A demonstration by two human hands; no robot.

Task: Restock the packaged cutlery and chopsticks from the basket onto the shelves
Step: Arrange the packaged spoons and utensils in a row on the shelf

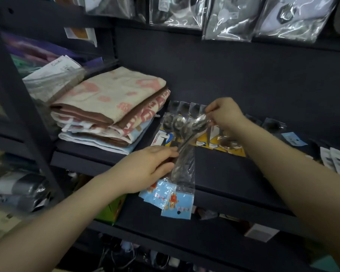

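Both hands (145,167) (226,114) gripping spoon packs (183,154) — shelf edge (224,195)

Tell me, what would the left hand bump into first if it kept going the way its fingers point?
Probably the clear plastic packet of metal spoons the left hand already touches; past that, likely the yellow-carded cutlery packs on the dark shelf. Depth is unclear.

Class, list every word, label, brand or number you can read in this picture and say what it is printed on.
None can be read.
Blue header cards of the spoon packs: red marks, blurred.
White label on the shelf packs: print too small.
Paper packet behind the towels: faint print, illegible.
Hanging bags: no legible text.
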